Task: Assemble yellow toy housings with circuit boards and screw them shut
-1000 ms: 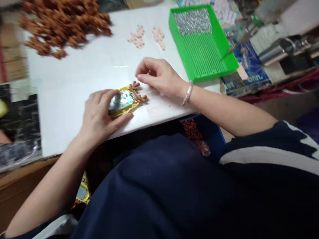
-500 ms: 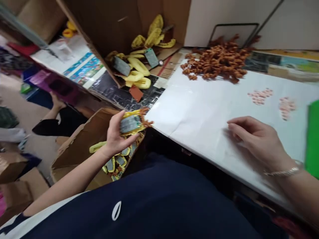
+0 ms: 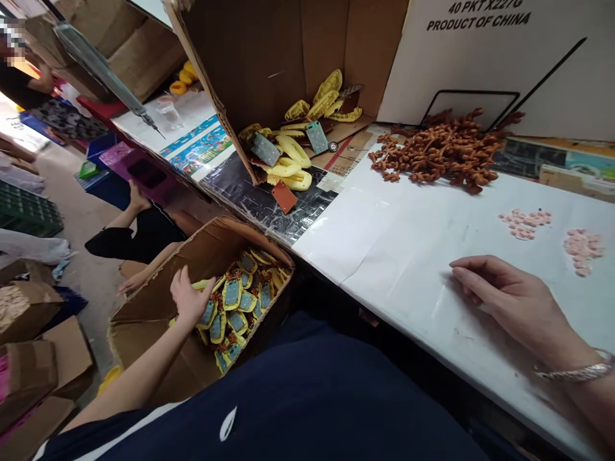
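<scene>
My left hand [image 3: 189, 298] is over an open cardboard box [image 3: 139, 307] on the left, its fingers spread and nothing held in them. In that box lies a heap of yellow shell pieces with grey-green rectangular plates [image 3: 232, 293], with brown branching bits among them. A pale yellow strip shows just behind the left fingers. On the white tabletop [image 3: 384, 256] rests my right hand [image 3: 509, 301], fingers curled and thumb against the index finger; whatever may be inside is hidden. Small pink pieces [image 3: 523, 224] lie in two groups beyond it. Farther back sits a pile of brown branching pieces [image 3: 442, 150].
A cardboard box on its side [image 3: 240, 57] holds yellow shells [image 3: 293, 153] and plates, with a reddish-brown plate [image 3: 284, 197] before it. An electric screwdriver [image 3: 103, 70] hangs at upper left. Another person's arm and leg [image 3: 129, 224] are beyond the floor box.
My left hand has moved down and left over the floor box and let go of the yellow shell with the grey plate. My right hand keeps its curled pose; the view has shifted.
</scene>
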The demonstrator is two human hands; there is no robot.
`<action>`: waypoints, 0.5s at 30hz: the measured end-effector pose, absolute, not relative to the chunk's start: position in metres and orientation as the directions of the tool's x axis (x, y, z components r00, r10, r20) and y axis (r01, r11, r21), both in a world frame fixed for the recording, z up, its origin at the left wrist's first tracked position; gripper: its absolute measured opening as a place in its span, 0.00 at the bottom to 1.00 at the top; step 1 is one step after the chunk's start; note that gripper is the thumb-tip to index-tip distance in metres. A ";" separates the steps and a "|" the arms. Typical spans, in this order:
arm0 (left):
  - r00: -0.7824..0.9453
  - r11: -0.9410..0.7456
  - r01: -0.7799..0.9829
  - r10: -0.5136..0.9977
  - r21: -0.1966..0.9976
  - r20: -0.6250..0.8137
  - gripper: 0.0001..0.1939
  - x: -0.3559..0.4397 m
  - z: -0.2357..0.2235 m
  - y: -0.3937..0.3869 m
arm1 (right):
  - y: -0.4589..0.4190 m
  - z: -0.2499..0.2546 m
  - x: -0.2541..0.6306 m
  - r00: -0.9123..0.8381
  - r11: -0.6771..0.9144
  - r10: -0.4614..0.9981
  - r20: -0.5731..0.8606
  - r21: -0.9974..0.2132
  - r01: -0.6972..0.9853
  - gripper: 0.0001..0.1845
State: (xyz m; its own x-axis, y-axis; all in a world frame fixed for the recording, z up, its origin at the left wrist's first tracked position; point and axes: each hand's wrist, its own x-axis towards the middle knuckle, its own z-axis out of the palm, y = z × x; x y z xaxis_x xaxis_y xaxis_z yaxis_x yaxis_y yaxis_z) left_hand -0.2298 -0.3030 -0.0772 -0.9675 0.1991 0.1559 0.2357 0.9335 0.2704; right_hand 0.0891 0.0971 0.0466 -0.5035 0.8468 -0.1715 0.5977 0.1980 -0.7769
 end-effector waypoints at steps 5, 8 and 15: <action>-0.532 0.495 0.835 0.612 0.241 0.585 0.23 -0.275 0.006 -0.173 | 0.098 0.038 0.087 -0.570 0.326 0.819 -0.074 -0.757 0.567 0.25; -0.291 0.329 0.944 0.821 0.010 0.491 0.19 -0.300 0.060 -0.079 | 0.098 0.031 0.089 -0.607 0.423 0.795 -0.004 -0.714 0.558 0.21; -0.375 0.326 0.908 0.913 -0.262 -0.163 0.21 -0.339 0.092 0.048 | 0.098 0.022 0.098 -0.713 0.623 0.680 0.171 -0.647 0.439 0.14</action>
